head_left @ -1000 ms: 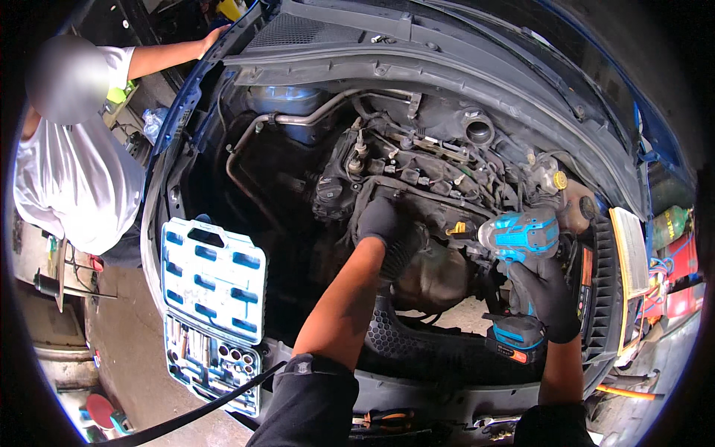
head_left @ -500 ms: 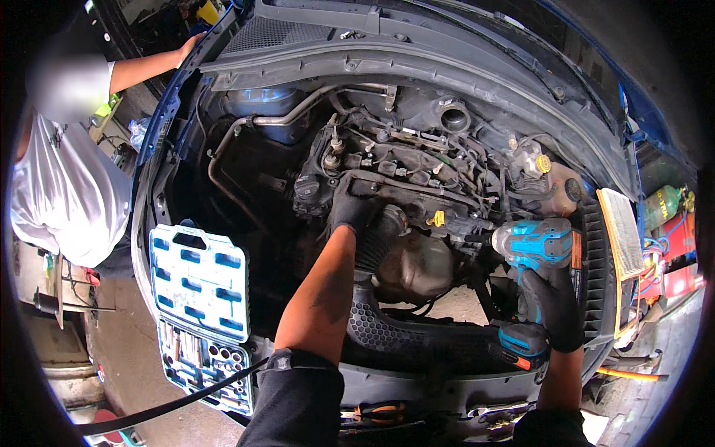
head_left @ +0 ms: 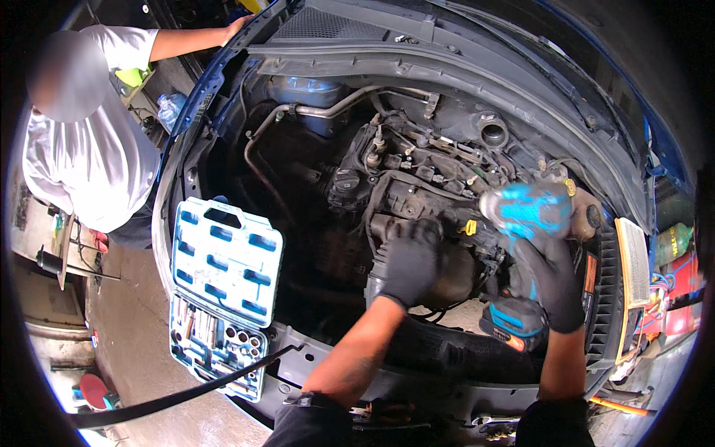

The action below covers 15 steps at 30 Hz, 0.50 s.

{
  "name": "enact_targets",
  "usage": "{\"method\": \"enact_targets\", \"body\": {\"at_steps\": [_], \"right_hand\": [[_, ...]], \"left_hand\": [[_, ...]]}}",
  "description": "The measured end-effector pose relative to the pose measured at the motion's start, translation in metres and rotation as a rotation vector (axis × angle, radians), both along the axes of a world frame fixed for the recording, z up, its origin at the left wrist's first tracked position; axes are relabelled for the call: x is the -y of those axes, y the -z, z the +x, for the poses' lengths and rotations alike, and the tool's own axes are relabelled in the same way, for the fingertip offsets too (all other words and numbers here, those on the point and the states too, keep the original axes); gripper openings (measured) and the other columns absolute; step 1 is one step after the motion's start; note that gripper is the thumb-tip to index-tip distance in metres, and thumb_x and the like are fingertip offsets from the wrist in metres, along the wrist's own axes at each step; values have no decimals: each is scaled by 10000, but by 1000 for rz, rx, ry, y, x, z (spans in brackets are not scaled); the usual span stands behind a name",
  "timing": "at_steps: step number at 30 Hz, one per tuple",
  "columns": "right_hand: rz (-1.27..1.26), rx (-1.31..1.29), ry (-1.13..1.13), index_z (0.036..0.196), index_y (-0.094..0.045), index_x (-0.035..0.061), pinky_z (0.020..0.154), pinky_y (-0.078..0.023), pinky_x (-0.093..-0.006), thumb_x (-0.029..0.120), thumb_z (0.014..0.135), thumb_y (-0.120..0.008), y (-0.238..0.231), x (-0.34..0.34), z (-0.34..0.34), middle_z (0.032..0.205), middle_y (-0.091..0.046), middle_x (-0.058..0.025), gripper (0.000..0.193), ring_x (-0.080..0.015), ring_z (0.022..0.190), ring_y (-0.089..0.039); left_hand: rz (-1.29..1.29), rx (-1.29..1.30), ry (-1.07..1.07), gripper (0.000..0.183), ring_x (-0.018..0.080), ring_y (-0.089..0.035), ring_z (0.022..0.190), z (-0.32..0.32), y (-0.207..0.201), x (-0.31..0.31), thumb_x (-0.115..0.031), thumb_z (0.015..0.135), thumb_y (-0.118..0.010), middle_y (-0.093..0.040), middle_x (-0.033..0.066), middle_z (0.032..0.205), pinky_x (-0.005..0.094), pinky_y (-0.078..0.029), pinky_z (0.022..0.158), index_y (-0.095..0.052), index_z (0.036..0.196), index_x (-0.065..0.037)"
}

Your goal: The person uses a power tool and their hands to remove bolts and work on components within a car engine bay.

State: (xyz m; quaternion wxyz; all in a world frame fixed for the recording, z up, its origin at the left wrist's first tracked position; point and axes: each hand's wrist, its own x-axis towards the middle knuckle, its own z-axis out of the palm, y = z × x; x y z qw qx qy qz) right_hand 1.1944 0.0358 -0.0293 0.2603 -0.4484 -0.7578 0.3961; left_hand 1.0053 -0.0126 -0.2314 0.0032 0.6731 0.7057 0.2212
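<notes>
right grip (head_left: 553, 287): wrapped around handle of blue power tool (head_left: 535, 212); tool at right side of engine (head_left: 428, 175), nose pointing left, body blurred. left grip (head_left: 411, 264): over ribbed black hose (head_left: 375, 279), fingers partly hidden, cannot tell whether closed. open socket case (head_left: 229, 279) at left front. person in white shirt (head_left: 89, 167) at left, hand on car edge (head_left: 249, 33).

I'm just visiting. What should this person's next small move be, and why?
Perhaps the left hand should ease the ribbed black hose clear of the engine: it appears to be on that hose, though the contact is partly hidden. The right hand holds the blue cordless driver, so it isn't free to help.
</notes>
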Motion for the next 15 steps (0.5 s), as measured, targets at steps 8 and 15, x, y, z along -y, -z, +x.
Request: {"method": "enact_targets", "body": {"at_steps": [8,15], "right_hand": [[-542,-68,-109,1170,-532,33,454,-469,-282,272,949,-643,40,-47,-101,820,-640,-50,343,-121,512,-573],[-467,-117,-99,1068,-578,31,458,-471,-281,253,964,-623,9,-59,-89,765,-635,-49,249,-121,512,-572]], "left_hand": [[-156,487,517,407,320,-682,900,15,35,7,-368,830,-667,-696,156,1016,434,-532,808,-646,1160,-130],[-536,874,573,280,225,-662,803,-40,-41,18,-268,917,-619,-690,115,909,369,-529,739,-663,1045,-23]]}}
